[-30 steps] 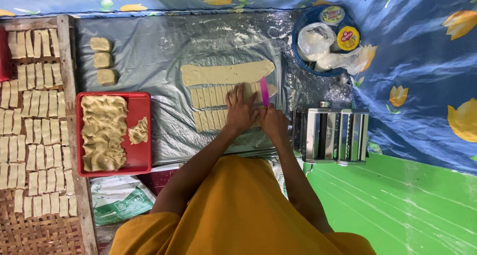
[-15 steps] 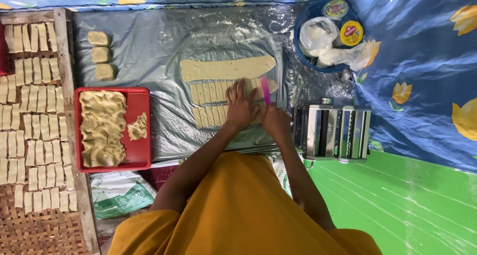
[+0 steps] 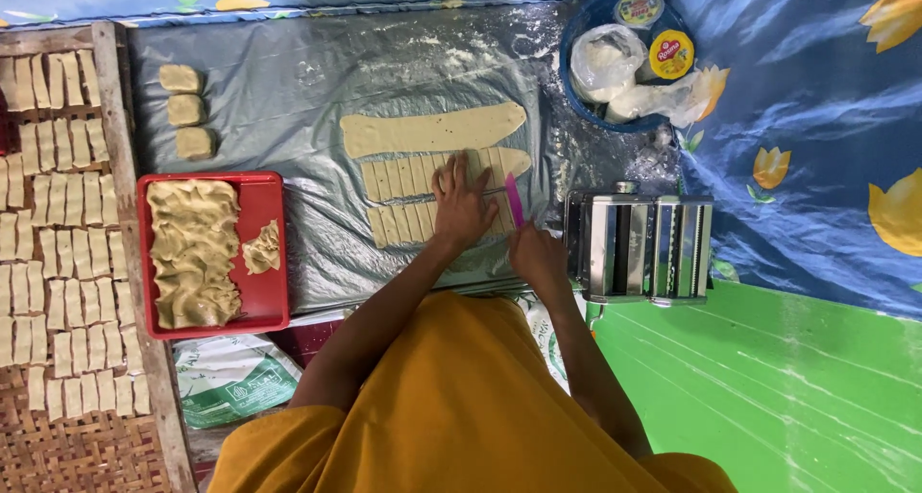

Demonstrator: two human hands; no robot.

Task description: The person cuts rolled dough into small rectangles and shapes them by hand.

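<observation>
My left hand (image 3: 463,203) lies flat, fingers spread, on two rows of cut dough strips (image 3: 403,200) on a grey plastic sheet (image 3: 288,99). My right hand (image 3: 538,255) grips a pink knife (image 3: 515,199) whose blade points away from me at the right end of the strips. Above the strips lies a long uncut band of dough (image 3: 432,131). My orange sleeves and lap fill the bottom of the view.
A red tray (image 3: 274,291) of dough scraps sits left of the sheet. Three dough lumps (image 3: 187,109) lie at far left. A woven rack (image 3: 58,215) holds several cut pieces. A metal pasta roller (image 3: 642,246) stands right. A blue bowl (image 3: 576,32) with bags and tubs is at the back.
My left hand has stayed pressed on the strips. The pink knife and my right hand have shifted slightly toward me along the dough's right end.
</observation>
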